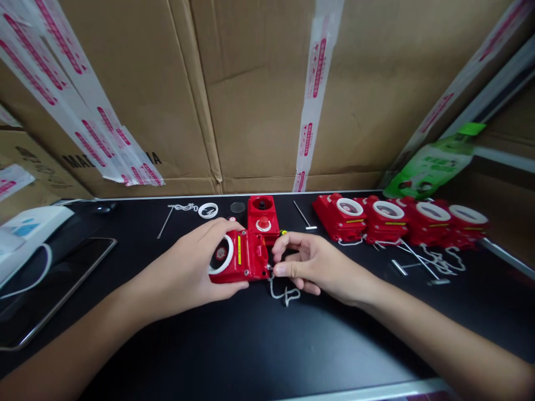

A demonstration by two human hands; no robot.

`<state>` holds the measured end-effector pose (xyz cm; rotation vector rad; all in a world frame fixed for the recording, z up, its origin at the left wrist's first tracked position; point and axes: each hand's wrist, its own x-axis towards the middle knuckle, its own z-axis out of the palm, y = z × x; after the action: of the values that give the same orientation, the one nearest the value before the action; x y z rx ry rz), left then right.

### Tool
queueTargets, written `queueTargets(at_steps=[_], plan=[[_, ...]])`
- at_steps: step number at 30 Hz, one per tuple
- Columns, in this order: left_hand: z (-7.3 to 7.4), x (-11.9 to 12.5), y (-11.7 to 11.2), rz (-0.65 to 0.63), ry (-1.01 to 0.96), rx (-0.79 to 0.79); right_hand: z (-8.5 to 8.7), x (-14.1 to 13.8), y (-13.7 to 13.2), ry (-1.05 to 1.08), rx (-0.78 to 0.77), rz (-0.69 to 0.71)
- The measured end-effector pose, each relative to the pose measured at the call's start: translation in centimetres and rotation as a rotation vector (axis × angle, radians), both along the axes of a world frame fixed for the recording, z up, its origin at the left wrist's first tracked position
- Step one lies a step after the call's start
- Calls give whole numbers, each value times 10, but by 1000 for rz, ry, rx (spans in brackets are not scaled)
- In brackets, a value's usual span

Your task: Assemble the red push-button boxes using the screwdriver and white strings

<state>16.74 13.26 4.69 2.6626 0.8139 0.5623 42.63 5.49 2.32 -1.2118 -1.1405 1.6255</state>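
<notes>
Your left hand point(196, 262) grips the red box point(240, 257) on the desk point(209, 345); your right hand point(311, 264) pinches its chain point(284, 292).

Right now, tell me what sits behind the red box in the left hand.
A second red housing, beside a dark disc; its front base is covered by the red box.

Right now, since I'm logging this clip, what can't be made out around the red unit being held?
Head view:
- Red unit, left end: covered by the left hand.
- What the right hand pinches beside it: hidden by its fingertips, too small.
- Green pouch print: blurred.
- Phone: cut off by the left edge.
</notes>
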Motion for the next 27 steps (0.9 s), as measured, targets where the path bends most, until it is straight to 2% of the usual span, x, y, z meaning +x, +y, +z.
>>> queueTargets(at_steps=[3, 5, 7, 9, 11, 15, 18, 20, 23, 25, 27], plan=[[3, -3, 5, 32, 65, -41, 10, 15, 3, -203, 132, -51], [7, -6, 7, 44, 109, -80, 15, 27, 5, -516, 340, -139], [10, -9, 9, 52, 147, -111, 16, 37, 7, -909, 526, -157], [13, -11, 9, 63, 191, -140, 12, 43, 9, -1180, 577, -94], [14, -14, 9, 79, 230, -172, 6, 45, 11, -1279, 533, -25], [10, -16, 10, 61, 257, -253, -2, 42, 11, -1268, 454, 14], [8, -14, 11, 52, 277, -278, 5, 43, 8, -1172, 393, 28], [9, -11, 11, 63, 300, -264, 14, 44, 5, -1004, 353, -7], [13, -7, 10, 67, 342, -246, 28, 43, 3, -693, 395, -127], [15, -6, 9, 63, 350, -247, 32, 41, 4, -519, 377, -233], [15, -6, 10, 55, 347, -250, 30, 39, 7, -344, 283, -336]])
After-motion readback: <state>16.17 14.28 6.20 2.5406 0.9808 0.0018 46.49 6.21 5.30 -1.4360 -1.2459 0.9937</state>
